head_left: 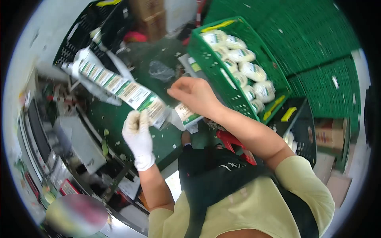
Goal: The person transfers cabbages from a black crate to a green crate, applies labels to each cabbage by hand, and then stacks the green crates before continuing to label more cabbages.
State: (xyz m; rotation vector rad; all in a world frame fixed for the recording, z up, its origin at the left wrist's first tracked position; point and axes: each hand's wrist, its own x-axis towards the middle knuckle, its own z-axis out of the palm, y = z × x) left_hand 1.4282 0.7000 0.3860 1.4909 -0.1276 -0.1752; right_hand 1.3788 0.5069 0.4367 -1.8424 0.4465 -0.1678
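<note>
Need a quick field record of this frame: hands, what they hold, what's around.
left hand: white glove, gripping the label strip near its lower end
right hand: bare, pinching the strip's torn end
label strip: long band of printed bags or labels, runs up-left from the hands
crate: green, tilted, right of the hands
crate contents: wrapped white heads, packed in rows
table: green, scattered with scraps
empty crates: green, stacked at upper right
</note>
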